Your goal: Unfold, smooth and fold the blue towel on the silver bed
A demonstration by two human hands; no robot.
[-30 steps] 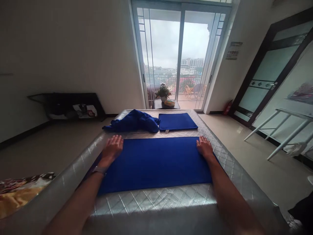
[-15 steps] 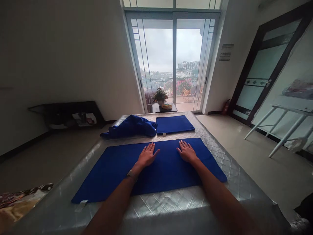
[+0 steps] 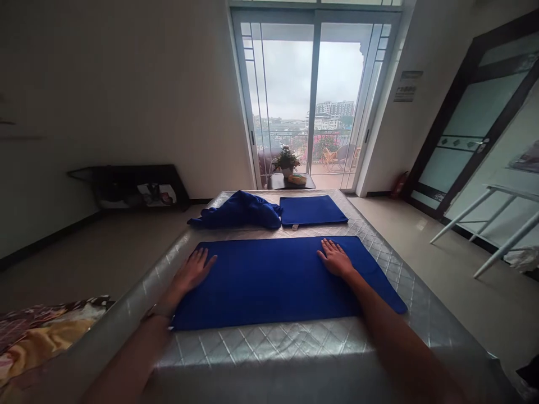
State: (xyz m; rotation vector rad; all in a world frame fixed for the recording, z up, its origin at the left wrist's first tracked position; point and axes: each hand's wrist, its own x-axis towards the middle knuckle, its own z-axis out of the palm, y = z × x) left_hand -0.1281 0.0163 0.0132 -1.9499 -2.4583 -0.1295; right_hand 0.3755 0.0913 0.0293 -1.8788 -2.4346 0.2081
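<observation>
A blue cloth [image 3: 265, 286] is spread flat in front of me on a silvery quilted mattress [image 3: 252, 348]. My left hand [image 3: 193, 269] rests on its left edge with the fingers spread. On the right part of the same cloth, my right hand [image 3: 336, 258] lies palm down, fingers stretched out. Both hands hold nothing. Beyond the spread cloth is a folded blue cloth [image 3: 314, 210] with a small white tag. Beside that one, to the left, sits a crumpled blue cloth [image 3: 244, 210] in a heap. My left forearm covers the near left corner of the spread cloth.
A small table with a potted plant [image 3: 287, 160] stands behind the mattress, before a sliding glass door [image 3: 314, 101]. Patterned fabric [image 3: 46, 336] lies at the lower left. A dark low frame [image 3: 138, 188] is by the left wall. A white-legged stand [image 3: 505, 213] is at right.
My left hand has slid left across the cloth from near its middle to its left edge. My right hand stays on the right part. The camera view has shifted slightly left.
</observation>
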